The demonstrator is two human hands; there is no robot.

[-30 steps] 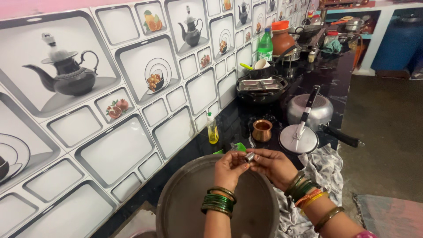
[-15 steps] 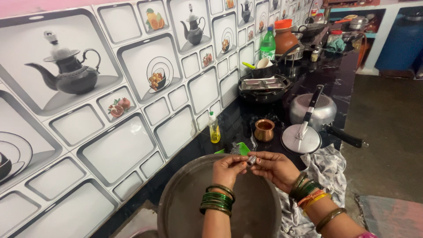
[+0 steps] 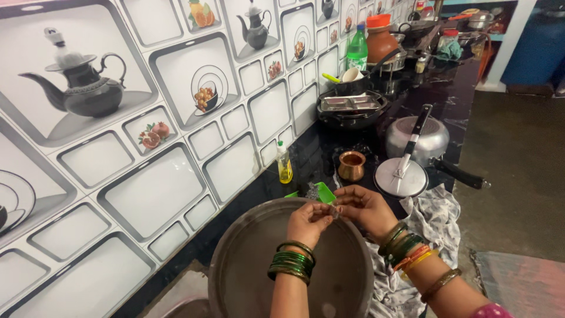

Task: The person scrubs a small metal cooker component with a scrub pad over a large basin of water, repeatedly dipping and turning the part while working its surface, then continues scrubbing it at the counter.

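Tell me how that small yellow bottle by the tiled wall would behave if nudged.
The yellow bottle stands upright, tall and narrow, so a nudge near its top would probably tip it. It looks like thin plastic, so likely light and slightly squashy. The dark counter under it looks glossy, so it may slide easily.

We have one view only, from the camera worn on our head, so nothing is shared with a second view. It looks down and forward along a black counter (image 3: 329, 147) that runs from 6 o'clock up toward 1 o'clock. The tiled wall (image 3: 147, 153) fills everything from 8 to 11 o'clock and slants with the tilt of our head. Our left hand (image 3: 307, 222) and right hand (image 3: 366, 207) sit close below the lens, near 6 o'clock; the far counter end is small and distant.
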